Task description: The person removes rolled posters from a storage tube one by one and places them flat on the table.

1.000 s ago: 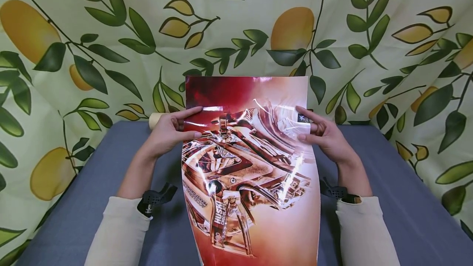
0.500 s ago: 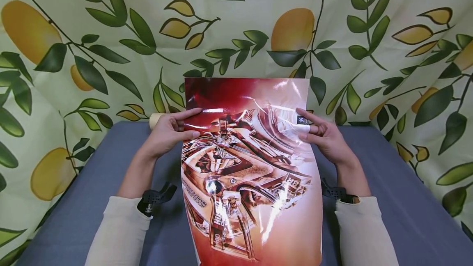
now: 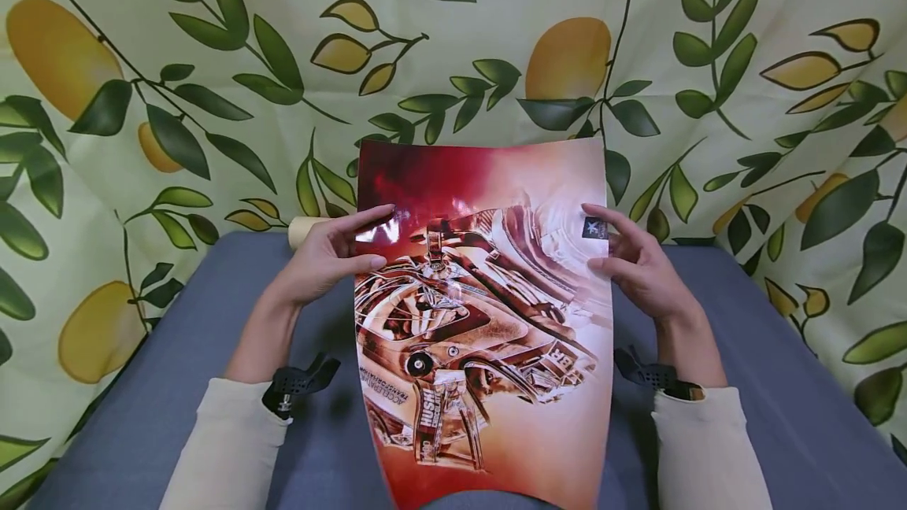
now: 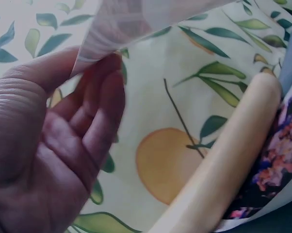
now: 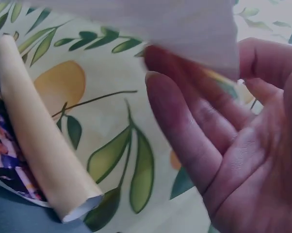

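Observation:
A glossy red and cream poster [image 3: 489, 313] printed with a mechanical, motorcycle-like picture stands raised above the table in the head view. My left hand [image 3: 319, 258] pinches its left edge, thumb in front and some fingers behind. At the right edge, by a small dark logo, my right hand [image 3: 645, 266] pinches it the same way. The sheet bows, and its lower edge arches up off the table. Both wrist views catch the poster's pale reverse side [image 5: 194, 29] between thumb and fingers.
Behind the poster lies a tan paper roll [image 4: 233, 155], its end peeking out by my left hand. A sheet with a pink and purple print [image 4: 279, 165] adjoins the roll. Blue-grey cloth covers the table [image 3: 177, 368]; a leaf-and-fruit patterned curtain [image 3: 453, 46] hangs behind.
My right hand has shifted slightly right, and the poster's top right corner has risen. Its lower edge, cut off by the frame before, has come into view. The glare on it has lessened.

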A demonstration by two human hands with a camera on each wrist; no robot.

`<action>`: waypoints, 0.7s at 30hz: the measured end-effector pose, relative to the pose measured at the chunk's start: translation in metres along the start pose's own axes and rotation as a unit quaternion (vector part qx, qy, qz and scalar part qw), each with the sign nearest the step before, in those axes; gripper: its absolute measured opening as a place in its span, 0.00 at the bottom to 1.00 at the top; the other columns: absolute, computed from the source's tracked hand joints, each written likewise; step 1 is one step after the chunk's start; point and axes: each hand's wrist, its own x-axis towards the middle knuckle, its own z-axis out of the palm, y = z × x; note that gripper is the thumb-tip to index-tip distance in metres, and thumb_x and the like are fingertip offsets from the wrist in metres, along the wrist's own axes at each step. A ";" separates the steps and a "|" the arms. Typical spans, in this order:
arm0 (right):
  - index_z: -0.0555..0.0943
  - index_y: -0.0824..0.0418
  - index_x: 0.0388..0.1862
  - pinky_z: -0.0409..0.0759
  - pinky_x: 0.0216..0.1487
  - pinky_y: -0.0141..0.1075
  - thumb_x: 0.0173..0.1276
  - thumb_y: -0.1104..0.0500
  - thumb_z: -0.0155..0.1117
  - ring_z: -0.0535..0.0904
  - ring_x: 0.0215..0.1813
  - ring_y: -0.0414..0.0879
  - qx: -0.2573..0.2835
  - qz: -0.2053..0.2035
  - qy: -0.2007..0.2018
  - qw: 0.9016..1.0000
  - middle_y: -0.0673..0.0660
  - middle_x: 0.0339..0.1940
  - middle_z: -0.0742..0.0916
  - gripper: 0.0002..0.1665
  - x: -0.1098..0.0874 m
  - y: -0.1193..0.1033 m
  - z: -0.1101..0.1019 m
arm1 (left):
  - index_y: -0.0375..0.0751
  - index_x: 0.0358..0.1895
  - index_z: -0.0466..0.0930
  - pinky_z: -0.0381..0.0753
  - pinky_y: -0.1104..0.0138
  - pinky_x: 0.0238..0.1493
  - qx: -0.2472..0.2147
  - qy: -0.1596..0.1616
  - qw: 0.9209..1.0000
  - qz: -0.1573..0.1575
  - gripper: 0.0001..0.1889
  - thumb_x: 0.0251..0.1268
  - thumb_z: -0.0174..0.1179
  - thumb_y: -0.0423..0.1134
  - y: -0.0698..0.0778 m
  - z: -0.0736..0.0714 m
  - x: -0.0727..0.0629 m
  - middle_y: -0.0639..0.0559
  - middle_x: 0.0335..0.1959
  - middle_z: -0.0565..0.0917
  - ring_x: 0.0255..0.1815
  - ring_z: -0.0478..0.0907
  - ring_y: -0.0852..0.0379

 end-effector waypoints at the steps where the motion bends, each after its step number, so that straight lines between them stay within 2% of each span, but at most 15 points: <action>1: 0.61 0.56 0.80 0.87 0.50 0.33 0.71 0.79 0.45 0.85 0.56 0.40 -0.013 0.000 -0.004 1.000 0.50 0.61 0.84 0.41 0.001 -0.001 0.000 | 0.43 0.77 0.64 0.85 0.71 0.42 0.001 -0.012 1.000 0.006 0.35 0.68 0.62 0.27 0.001 0.000 0.001 0.56 0.66 0.77 0.47 0.84 0.63; 3: 0.63 0.57 0.80 0.87 0.51 0.33 0.72 0.76 0.44 0.84 0.57 0.39 -0.036 0.012 -0.013 0.999 0.49 0.63 0.83 0.38 0.004 -0.003 0.001 | 0.44 0.78 0.63 0.83 0.72 0.40 0.005 -0.024 1.000 0.014 0.35 0.69 0.62 0.27 0.004 0.000 0.001 0.54 0.63 0.80 0.43 0.83 0.62; 4: 0.64 0.58 0.79 0.86 0.51 0.32 0.73 0.75 0.44 0.84 0.57 0.38 -0.048 0.019 -0.013 0.999 0.48 0.63 0.83 0.36 0.005 -0.004 0.001 | 0.43 0.78 0.63 0.81 0.72 0.37 0.006 -0.026 1.000 0.016 0.35 0.69 0.61 0.27 0.005 0.000 0.001 0.54 0.61 0.80 0.38 0.82 0.63; 5: 0.66 0.58 0.78 0.86 0.51 0.32 0.74 0.74 0.45 0.83 0.57 0.38 -0.060 0.025 -0.013 0.998 0.47 0.63 0.83 0.35 0.007 -0.004 0.002 | 0.42 0.77 0.63 0.78 0.71 0.34 0.008 -0.025 1.000 0.015 0.34 0.69 0.61 0.26 0.006 0.000 0.000 0.54 0.58 0.81 0.34 0.80 0.63; 7: 0.69 0.60 0.76 0.86 0.49 0.30 0.74 0.74 0.47 0.83 0.55 0.36 -0.087 0.029 -0.004 0.996 0.46 0.61 0.83 0.32 0.009 -0.004 0.005 | 0.39 0.77 0.64 0.74 0.71 0.30 0.021 -0.009 1.000 0.009 0.34 0.68 0.61 0.25 0.006 0.000 0.001 0.57 0.59 0.80 0.27 0.75 0.65; 9: 0.71 0.61 0.75 0.85 0.48 0.28 0.73 0.75 0.50 0.83 0.53 0.36 -0.100 0.032 0.006 0.994 0.46 0.59 0.83 0.32 0.009 -0.004 0.007 | 0.37 0.75 0.66 0.73 0.72 0.29 0.029 0.011 1.000 -0.005 0.34 0.66 0.62 0.25 0.004 0.002 0.003 0.57 0.61 0.78 0.27 0.75 0.67; 10: 0.71 0.61 0.74 0.85 0.47 0.28 0.72 0.75 0.52 0.84 0.52 0.35 -0.106 0.034 0.011 0.994 0.46 0.57 0.84 0.33 0.009 -0.004 0.008 | 0.37 0.75 0.67 0.76 0.73 0.31 0.030 0.023 0.999 -0.016 0.34 0.65 0.63 0.26 0.004 0.004 0.004 0.57 0.63 0.78 0.29 0.77 0.68; 14: 0.72 0.62 0.74 0.86 0.44 0.29 0.69 0.74 0.60 0.86 0.47 0.36 -0.120 0.048 0.039 0.991 0.46 0.51 0.87 0.34 0.010 -0.003 0.013 | 0.43 0.73 0.71 0.83 0.72 0.39 0.034 0.061 0.996 -0.058 0.34 0.62 0.69 0.30 0.001 0.008 0.008 0.46 0.61 0.82 0.44 0.86 0.64; 16: 0.72 0.61 0.73 0.87 0.41 0.30 0.68 0.73 0.63 0.87 0.44 0.37 -0.124 0.056 0.057 0.989 0.46 0.48 0.89 0.34 0.009 -0.002 0.014 | 0.45 0.73 0.71 0.85 0.71 0.39 0.032 0.071 0.994 -0.072 0.35 0.61 0.71 0.32 0.001 0.010 0.008 0.42 0.58 0.84 0.43 0.87 0.62; 18: 0.73 0.61 0.73 0.86 0.38 0.28 0.68 0.72 0.64 0.86 0.41 0.35 -0.125 0.058 0.071 0.988 0.45 0.43 0.89 0.34 0.009 0.000 0.015 | 0.45 0.73 0.71 0.86 0.70 0.39 0.029 0.073 0.994 -0.079 0.35 0.61 0.70 0.31 0.000 0.010 0.009 0.45 0.55 0.86 0.43 0.87 0.62; 21: 0.73 0.61 0.73 0.86 0.39 0.29 0.69 0.74 0.62 0.88 0.42 0.36 -0.087 0.057 0.063 0.993 0.45 0.44 0.90 0.34 0.008 0.004 0.014 | 0.42 0.73 0.71 0.88 0.69 0.41 0.012 0.078 0.993 -0.089 0.33 0.63 0.68 0.29 -0.001 0.011 0.009 0.53 0.48 0.89 0.43 0.88 0.61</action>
